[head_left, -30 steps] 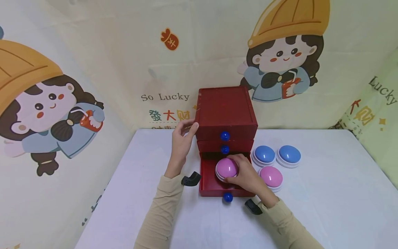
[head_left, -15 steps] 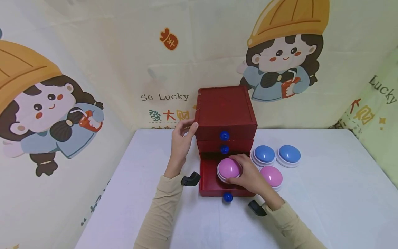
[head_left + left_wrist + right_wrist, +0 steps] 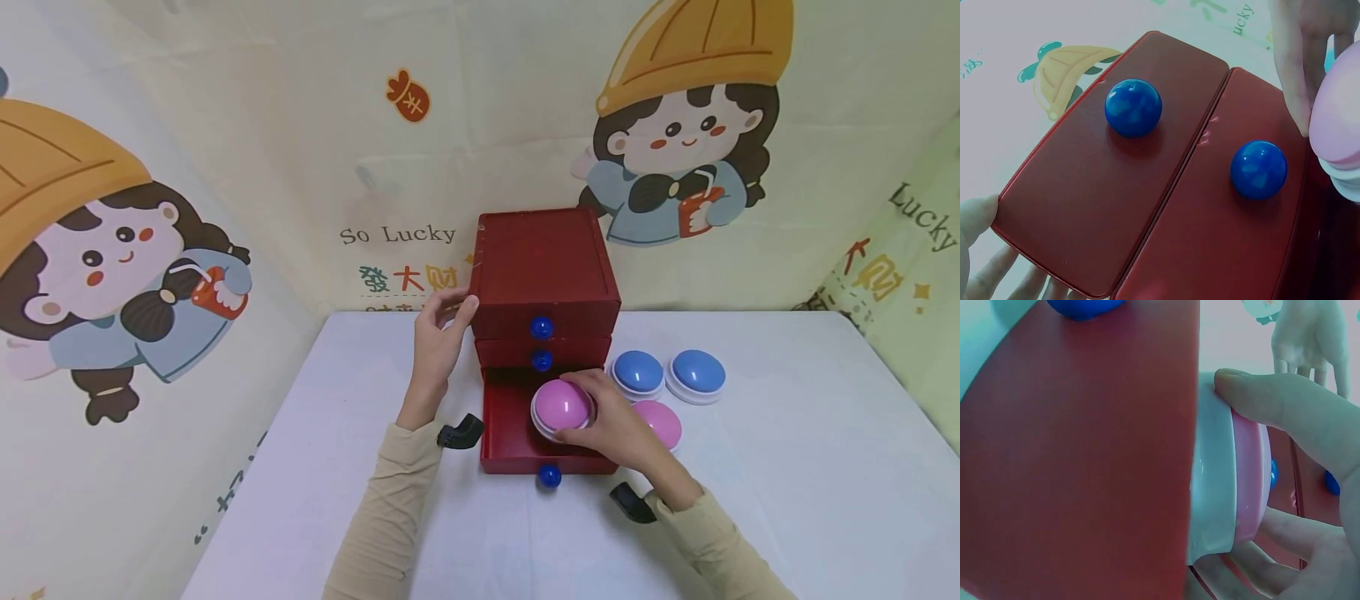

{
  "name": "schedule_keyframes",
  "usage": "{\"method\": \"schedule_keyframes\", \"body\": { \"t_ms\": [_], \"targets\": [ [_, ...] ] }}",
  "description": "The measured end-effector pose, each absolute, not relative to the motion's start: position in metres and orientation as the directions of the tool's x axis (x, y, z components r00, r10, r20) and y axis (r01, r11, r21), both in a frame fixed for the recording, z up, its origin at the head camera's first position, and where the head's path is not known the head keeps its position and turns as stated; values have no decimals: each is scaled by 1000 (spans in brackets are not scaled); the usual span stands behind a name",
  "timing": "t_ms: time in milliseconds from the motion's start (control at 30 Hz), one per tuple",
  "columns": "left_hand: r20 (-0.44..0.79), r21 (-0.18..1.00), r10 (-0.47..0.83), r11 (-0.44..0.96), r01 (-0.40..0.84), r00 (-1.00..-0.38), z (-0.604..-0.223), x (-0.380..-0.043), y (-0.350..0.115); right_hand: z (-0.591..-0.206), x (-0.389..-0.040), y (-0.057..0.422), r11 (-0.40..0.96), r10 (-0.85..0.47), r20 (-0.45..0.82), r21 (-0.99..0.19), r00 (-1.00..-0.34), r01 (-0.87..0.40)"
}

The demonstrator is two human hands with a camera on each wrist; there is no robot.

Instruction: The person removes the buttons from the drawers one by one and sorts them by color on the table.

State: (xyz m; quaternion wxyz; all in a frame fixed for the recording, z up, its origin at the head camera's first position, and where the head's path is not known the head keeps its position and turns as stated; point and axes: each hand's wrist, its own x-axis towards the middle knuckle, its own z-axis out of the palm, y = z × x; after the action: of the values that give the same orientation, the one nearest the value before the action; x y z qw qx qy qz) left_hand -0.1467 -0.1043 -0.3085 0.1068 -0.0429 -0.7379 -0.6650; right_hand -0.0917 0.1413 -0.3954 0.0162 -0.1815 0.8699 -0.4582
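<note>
A red drawer cabinet [image 3: 543,254] stands at the back of the table with its bottom drawer [image 3: 504,429] pulled out. My right hand [image 3: 618,429] grips a pink push button [image 3: 561,404] by its white base [image 3: 1215,481], thumb on one side and fingers on the other. The button is over or in the drawer; whether its base touches the floor is hidden. My left hand [image 3: 437,342] touches the cabinet's left side, thumb at the front corner and fingers extended along the side.
Right of the cabinet, two blue push buttons [image 3: 638,371] and another pink push button [image 3: 664,422], partly behind my right hand, lie on the white table [image 3: 787,433]. Blue knobs [image 3: 1134,107] stick out from the drawer fronts. A printed cloth hangs behind.
My right hand has shifted slightly to the right within the drawer, carrying the pink push button along. The left hand and the cabinet have stayed put.
</note>
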Motion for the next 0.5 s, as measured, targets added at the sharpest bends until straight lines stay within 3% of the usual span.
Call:
{"method": "schedule_keyframes", "body": {
  "t_ms": [500],
  "targets": [
    [226, 970, -78, 114, 216, -971, -310, -148, -104, -390, -89, 162, 500, -350, 168, -799, -922, -335]
  ]
}}
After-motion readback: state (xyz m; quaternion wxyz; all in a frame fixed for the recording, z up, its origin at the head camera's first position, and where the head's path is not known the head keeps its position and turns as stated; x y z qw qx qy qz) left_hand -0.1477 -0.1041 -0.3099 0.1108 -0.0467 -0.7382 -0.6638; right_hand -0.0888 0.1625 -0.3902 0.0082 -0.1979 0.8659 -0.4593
